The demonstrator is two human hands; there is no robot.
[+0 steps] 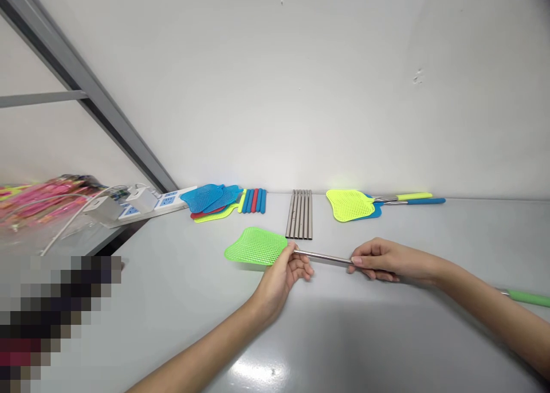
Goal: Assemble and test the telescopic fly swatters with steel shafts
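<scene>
My left hand (287, 271) pinches the neck of a green fly swatter head (258, 246), where it meets a thin metal rod (324, 257). The perforated head points left, above the table. At the rod's other end, my right hand (380, 260) has its thumb and fingers closed round the metal. Just behind my left hand lies a row of several metal tubes (299, 215). Farther left sit several loose swatter heads in blue, red and yellow (212, 201), beside a row of coloured handle grips (255, 201).
Two swatters with handles, a yellow one (350, 205) and a blue one (425, 201), lie at the back right. A green handle (528, 298) rests by my right forearm. Power strips (167, 200) with plugs and pink bagged items (47, 204) are at the left.
</scene>
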